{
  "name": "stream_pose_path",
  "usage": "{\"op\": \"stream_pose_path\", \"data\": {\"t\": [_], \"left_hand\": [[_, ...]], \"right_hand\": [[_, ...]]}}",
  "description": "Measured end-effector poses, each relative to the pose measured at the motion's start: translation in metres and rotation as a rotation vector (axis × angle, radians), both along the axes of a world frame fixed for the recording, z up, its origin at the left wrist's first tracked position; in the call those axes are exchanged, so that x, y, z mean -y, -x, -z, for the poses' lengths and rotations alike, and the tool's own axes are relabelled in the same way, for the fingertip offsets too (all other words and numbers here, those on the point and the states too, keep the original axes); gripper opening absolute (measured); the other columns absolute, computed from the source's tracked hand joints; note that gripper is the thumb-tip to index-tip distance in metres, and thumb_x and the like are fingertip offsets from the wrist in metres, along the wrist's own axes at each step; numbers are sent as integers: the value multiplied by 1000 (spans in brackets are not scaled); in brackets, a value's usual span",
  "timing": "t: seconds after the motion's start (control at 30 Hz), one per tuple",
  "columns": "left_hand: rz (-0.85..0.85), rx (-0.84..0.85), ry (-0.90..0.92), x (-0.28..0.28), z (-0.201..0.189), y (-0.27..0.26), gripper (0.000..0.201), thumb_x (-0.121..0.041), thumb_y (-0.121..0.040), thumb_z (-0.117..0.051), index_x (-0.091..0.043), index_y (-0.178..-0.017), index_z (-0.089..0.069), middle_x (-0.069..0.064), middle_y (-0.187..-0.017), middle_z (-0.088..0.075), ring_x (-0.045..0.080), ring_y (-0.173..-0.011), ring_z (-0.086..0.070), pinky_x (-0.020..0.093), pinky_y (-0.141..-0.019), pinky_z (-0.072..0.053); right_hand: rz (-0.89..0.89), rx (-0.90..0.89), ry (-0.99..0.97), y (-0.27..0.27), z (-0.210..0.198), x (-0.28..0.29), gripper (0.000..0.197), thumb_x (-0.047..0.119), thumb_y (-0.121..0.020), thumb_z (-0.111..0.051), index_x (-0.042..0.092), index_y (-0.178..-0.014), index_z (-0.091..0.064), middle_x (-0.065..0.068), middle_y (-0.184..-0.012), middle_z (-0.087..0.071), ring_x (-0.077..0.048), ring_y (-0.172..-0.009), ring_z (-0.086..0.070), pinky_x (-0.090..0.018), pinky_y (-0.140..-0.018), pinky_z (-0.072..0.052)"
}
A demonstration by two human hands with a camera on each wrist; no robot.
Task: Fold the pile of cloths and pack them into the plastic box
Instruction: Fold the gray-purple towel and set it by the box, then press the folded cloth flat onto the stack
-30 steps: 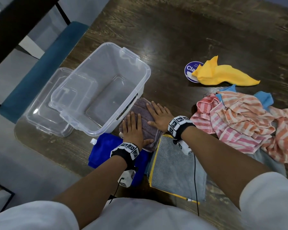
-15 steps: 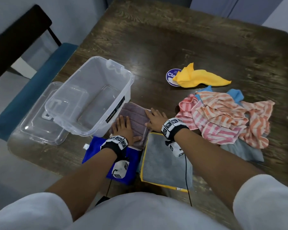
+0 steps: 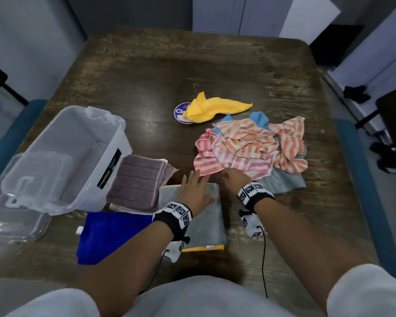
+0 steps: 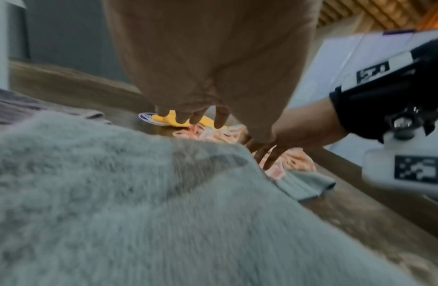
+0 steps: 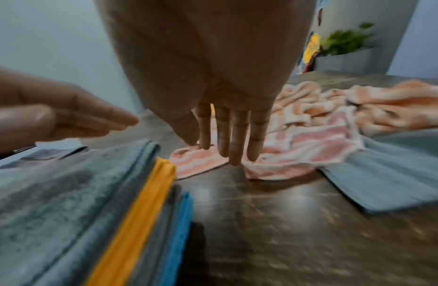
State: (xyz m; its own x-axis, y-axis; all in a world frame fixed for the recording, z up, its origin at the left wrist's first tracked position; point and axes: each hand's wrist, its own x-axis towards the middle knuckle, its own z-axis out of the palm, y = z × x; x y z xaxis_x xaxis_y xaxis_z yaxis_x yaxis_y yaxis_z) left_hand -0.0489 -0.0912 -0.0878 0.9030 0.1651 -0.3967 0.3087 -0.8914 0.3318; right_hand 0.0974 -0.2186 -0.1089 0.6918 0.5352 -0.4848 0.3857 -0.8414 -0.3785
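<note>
Wooden table (image 3: 215,72): crumpled striped cloths (image 3: 242,147); left grip (image 3: 193,191) flat over folded grey cloth (image 3: 206,223), right grip (image 3: 234,179) straight-fingered, both empty.

Fluffy grey cloth (image 4: 139,193), perhaps microfibre, on glossy grained wood table (image 3: 192,65)

Dark wood table (image 3: 215,72). Left: clear box (image 3: 114,143), partly on its lid (image 3: 16,227). Just right of the box: folded purple cloth (image 3: 137,181). Near edge: blue cloth (image 3: 110,234), grey stack (image 3: 206,225). Centre: round sticker (image 3: 180,112), yellow cloth (image 3: 213,107) overlapping it. Right: striped pile (image 3: 245,147) over a grey cloth (image 3: 284,181).
</note>
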Motion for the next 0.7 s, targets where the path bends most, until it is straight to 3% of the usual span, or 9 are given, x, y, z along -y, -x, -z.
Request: {"op": "stream_pose_path", "data": {"t": [0.1,0.2,0.47,0.7], "left_hand": [[60,-106,-55,16,21,5,98,-79,-89,-31,-20,-161,1,13,-167,5,32,-154,7,50,-123,7],[78,-67,-99,18,38,11,125,-98,-60,5,-23,-160,4,10,-168,-2,30,-155,4,48,-123,7],[37,-2,-87,21,51,13,108,-89,-76,-13,-24,-160,1,9,-168,-7,29,-155,3,46,-123,8],[25,15,-98,22,62,10,110,-92,-74,-4,-23,-160,-2,9,-167,-10,29,-155,0,47,-123,6]], "right_hand": [[95,31,64,-2,7,40,29,17,-98,-50,10,-125,-61,-15,-128,-60,-34,-113,-60,-40,-93,-51],[156,85,144,-1,17,73,31,19,-98,-52,8,-128,-55,-16,-133,-52,-36,-117,-56,-43,-93,-51],[234,89,273,-7,35,115,50,29,-98,-61,7,-138,-40,-16,-141,-39,-36,-131,-43,-48,-93,-49],[228,164,273,-16,47,116,55,23,-96,-66,6,-141,-39,-15,-145,-39,-35,-134,-40,-45,-93,-50]]}}
